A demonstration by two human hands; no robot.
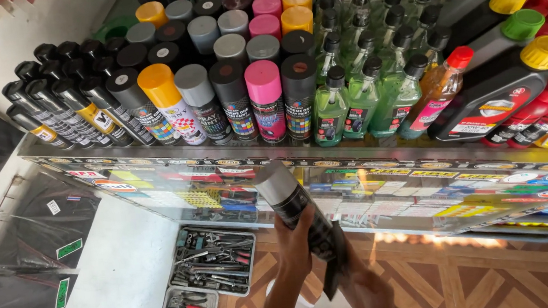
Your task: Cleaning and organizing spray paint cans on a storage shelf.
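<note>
I hold a spray can [289, 199] with a grey cap and a black printed body, tilted with its cap toward the glass counter. My left hand [297, 243] grips the can's lower body from the left. My right hand [368, 293] sits just below and to the right, holding a dark cloth [335, 269] against the can's bottom end. The fingers of that hand are mostly hidden by the cloth.
A glass counter [175, 157] carries rows of spray cans [229, 98] with coloured caps, green spray bottles [361, 93] and dark oil bottles [499, 88]. Two tool trays [214, 259] lie on the floor below. Black bagged goods [29, 261] hang at the left.
</note>
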